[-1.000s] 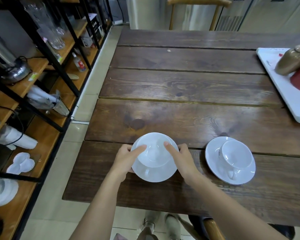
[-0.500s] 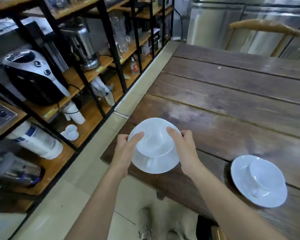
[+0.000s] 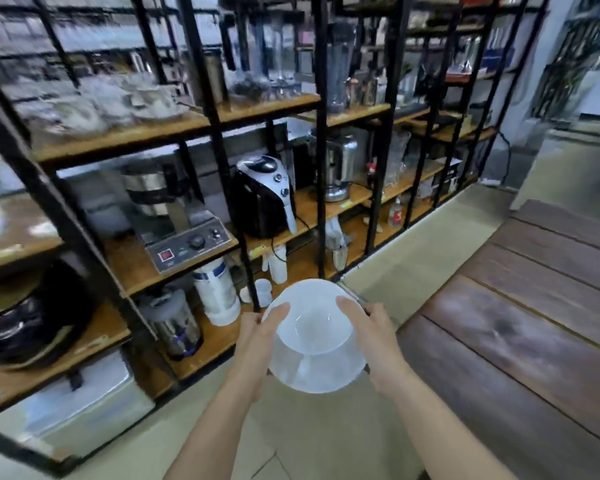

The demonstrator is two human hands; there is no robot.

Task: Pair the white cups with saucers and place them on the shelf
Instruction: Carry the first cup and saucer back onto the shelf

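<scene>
1. The left hand (image 3: 257, 336) and right hand (image 3: 371, 336) are gripping the saucer (image 3: 317, 372) by its edges, thumbs resting on the white cup (image 3: 314, 317) seated on it, over the floor.
2. The shelf (image 3: 174, 128) is standing at eleven o'clock, crowded with a black appliance (image 3: 264, 197) and a control box (image 3: 187, 245).
3. The wooden table (image 3: 534, 341) is lying at three o'clock.

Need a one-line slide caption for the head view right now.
Both hands, left and right, carry a cup on its saucer toward the shelf.

Plain white cup (image 3: 314, 323) on a plain white saucer (image 3: 317, 374). Dark brown plank table (image 3: 534, 341) with visible grain. Black-framed shelf (image 3: 321, 133) with orange-brown boards. Pale beige floor (image 3: 326, 438).
</scene>
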